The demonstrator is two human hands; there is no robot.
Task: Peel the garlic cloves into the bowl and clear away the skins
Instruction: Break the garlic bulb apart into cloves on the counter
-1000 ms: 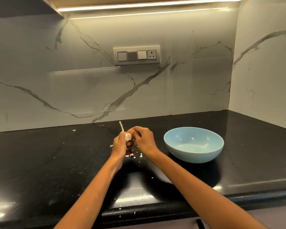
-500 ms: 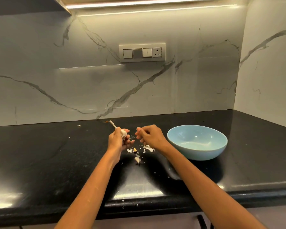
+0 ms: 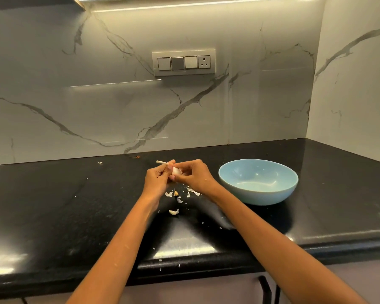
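A white garlic bulb (image 3: 176, 171) with a thin stalk pointing up-left is held above the black counter. My left hand (image 3: 157, 178) grips it from the left, and my right hand (image 3: 192, 175) pinches at its right side. Most of the bulb is hidden by the fingers. Pale garlic skins (image 3: 173, 194) lie scattered on the counter just below my hands, with one larger curled piece (image 3: 173, 212) nearer to me. To the right stands a light blue bowl (image 3: 228, 181); I see no cloves in it.
The black counter (image 3: 53, 205) runs to a marble wall behind and a side wall on the right. Small skin flecks lie near its front edge (image 3: 178, 265) and one at the back left (image 3: 99, 162). A switch panel (image 3: 183, 62) is on the wall.
My right hand had pulled away from the bulb and dropped skins onto the counter; now it is back at the bulb, pinching it. The stalk now tilts further left.
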